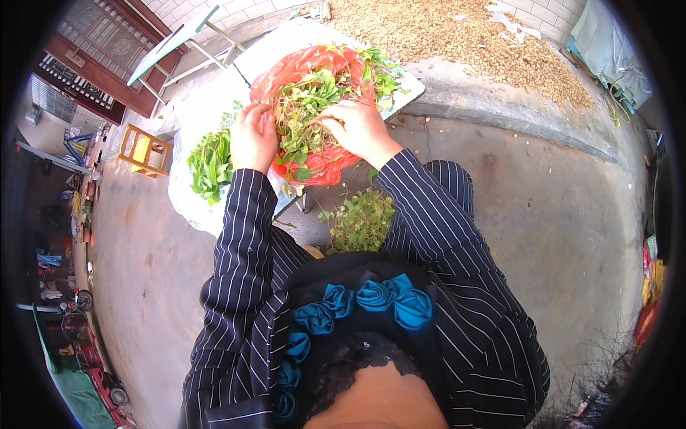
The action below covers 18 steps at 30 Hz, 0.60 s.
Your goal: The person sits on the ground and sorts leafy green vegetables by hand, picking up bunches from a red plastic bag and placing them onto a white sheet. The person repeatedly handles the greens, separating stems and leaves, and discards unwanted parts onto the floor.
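An open red plastic bag [321, 177] full of leafy green stems [308, 102] sits on the white-covered table before me. My right hand [362, 128] reaches over the bag's right side, thumb and forefinger pinched on some thin stems among the greens. At the bag's left rim is my left hand [253, 137], its fingers curled. Whether it grips anything is hidden. Beside it on the table lies a pile of green leaves [211, 163]. More leafy greens [381, 78] rest past the bag's right edge.
Below the table edge, a heap of leafy stems [362, 220] lies near my legs. A small wooden chair [143, 151] stands to the left, and a tilted board on metal legs [174, 45] behind it. Brown pods or nuts [461, 45] are spread on the raised concrete ledge [450, 91].
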Available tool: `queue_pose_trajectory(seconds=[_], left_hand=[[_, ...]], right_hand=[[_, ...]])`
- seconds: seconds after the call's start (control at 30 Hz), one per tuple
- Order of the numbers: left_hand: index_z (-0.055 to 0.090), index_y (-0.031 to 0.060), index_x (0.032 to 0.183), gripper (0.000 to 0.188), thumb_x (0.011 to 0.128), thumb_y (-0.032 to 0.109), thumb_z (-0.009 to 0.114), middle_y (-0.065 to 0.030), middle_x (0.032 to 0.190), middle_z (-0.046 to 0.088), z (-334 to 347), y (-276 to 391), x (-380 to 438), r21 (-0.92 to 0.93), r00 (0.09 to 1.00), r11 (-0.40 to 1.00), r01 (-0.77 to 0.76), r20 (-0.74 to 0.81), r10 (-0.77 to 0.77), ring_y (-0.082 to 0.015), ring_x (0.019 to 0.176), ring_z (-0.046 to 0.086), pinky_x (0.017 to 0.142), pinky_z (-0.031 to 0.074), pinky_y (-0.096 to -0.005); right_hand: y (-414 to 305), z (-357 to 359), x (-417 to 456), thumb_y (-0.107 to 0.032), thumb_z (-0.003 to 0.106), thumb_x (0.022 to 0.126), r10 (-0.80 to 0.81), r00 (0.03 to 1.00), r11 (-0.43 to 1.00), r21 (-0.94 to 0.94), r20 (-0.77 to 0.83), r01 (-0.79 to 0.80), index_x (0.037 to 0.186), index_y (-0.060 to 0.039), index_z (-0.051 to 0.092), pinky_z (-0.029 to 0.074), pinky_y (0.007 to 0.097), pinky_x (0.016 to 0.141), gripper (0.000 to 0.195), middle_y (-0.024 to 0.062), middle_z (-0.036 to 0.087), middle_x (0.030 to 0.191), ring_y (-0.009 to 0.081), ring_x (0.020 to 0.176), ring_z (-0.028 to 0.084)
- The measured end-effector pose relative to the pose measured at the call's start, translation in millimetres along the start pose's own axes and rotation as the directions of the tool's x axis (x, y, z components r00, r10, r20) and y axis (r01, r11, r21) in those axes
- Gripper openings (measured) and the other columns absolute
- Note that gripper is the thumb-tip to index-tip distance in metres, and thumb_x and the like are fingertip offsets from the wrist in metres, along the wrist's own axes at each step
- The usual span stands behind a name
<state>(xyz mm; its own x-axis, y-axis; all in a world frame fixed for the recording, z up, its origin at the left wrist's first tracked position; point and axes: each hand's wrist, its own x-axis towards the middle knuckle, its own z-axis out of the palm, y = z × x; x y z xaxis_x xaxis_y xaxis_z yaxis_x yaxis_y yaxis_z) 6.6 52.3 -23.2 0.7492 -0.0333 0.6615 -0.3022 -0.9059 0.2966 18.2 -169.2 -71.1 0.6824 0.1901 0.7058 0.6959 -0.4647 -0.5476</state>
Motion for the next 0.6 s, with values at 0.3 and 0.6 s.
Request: queue_pose_trajectory(seconds=[0.3,0.6], left_hand=[[0.057,0.0129,0.132,0.064,0.078,0.038,0.081,-0.0165,0.112,0.069,-10.6,35.4,-3.2,-0.266,0.908,0.964,0.025,0.410,0.089,-0.0304,0.101,0.067,0.085,0.053,-0.0397],[0.063,0.0052,0.116,0.030,0.093,0.025,0.062,-0.0227,0.104,0.067,4.3,28.6,-6.8,-0.159,0.939,0.985,-0.063,0.325,0.112,-0.0387,0.098,0.065,0.086,0.051,-0.0431]], right_hand=[[-4.1,-3.6,-1.9,-0.020,0.067,0.084,-0.020,1.000,1.000,0.008,-0.021,0.020,0.084,-0.0093,0.069,0.051,0.0424,0.062,0.011,0.0096,0.063,0.075,0.0312,0.070,0.064],[-3.1,1.3,-2.1,-0.017,0.067,0.081,0.059,0.998,0.989,0.136,-0.025,-0.055,0.084,-0.0067,0.069,0.050,0.0409,0.062,0.011,0.0126,0.064,0.076,0.0326,0.068,0.064]])
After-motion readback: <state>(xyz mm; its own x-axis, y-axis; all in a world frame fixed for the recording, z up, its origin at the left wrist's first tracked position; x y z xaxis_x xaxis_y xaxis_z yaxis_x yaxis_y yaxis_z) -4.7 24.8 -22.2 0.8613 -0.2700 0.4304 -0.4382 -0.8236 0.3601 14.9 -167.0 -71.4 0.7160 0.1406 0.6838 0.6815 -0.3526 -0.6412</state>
